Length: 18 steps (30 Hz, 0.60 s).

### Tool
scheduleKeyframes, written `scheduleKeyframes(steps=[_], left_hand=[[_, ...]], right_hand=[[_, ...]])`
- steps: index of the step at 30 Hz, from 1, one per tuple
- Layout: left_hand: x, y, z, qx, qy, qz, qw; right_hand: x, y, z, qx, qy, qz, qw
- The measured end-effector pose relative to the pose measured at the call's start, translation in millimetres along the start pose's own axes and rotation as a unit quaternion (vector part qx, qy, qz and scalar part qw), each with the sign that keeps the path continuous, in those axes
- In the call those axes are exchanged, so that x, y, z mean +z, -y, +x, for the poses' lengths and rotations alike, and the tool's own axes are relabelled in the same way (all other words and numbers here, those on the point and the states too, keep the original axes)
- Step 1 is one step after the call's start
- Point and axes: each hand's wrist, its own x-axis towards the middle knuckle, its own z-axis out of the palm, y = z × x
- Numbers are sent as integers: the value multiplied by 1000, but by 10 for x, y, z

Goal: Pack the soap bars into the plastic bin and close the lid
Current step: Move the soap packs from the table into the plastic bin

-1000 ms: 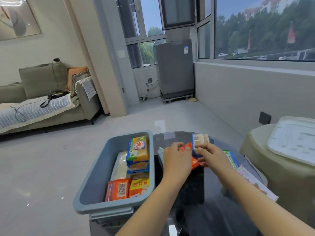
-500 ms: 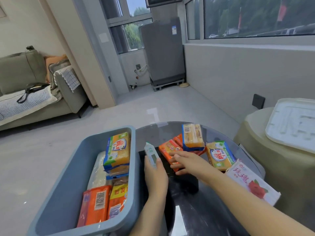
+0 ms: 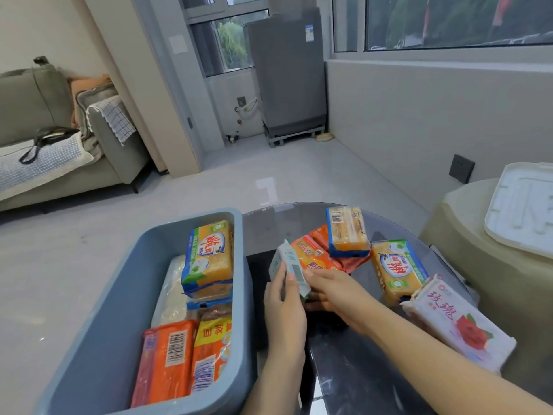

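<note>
The grey-blue plastic bin (image 3: 98, 310) sits at about 7 o'clock from the round dark glass table (image 3: 353, 369), its long axis running from near to far and leaning slightly right; its near end is cut off by the lower edge. Inside, a yellow soap pack (image 3: 209, 259) with green and blue trim and large red characters stands tilted at the far right corner, a clear-wrapped pale bar (image 3: 173, 292) lies half hidden beneath it, and an orange bar (image 3: 167, 360) showing a barcode lies lengthwise at the near end beside a yellow-orange pack (image 3: 211, 354), whose print is too blurred to read.

On the table, at 3 o'clock from the hands, a white rose soap pack (image 3: 457, 322) carries red characters and a red flower. A yellow pack with inverted red characters (image 3: 398, 269) lies just past it. At 12 o'clock a tan bar with a blue end and barcode (image 3: 347, 232) rests on orange packs (image 3: 317, 256).

The left hand (image 3: 284, 304) grips a small white-and-green soap bar (image 3: 288, 272), upright and tilted left. The right hand (image 3: 338, 292) touches that bar's right edge with its fingers curled; what its palm covers is hidden
</note>
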Motion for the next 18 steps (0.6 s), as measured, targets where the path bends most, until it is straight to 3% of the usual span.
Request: scheduleKeyframes(steps=[9,16,18], left_hand=[[19,-252,-293,70,-1,-17,997],[225,-366,-533,20,50,-134,990],[329,-378,-621,-4,95,-143,985]], right_hand=[[-42,238,-241,-58,-52,-9,997],[-419,424,-670,-89,-102,-46,990],[-602,418,-846,-88,-117,-56,988]])
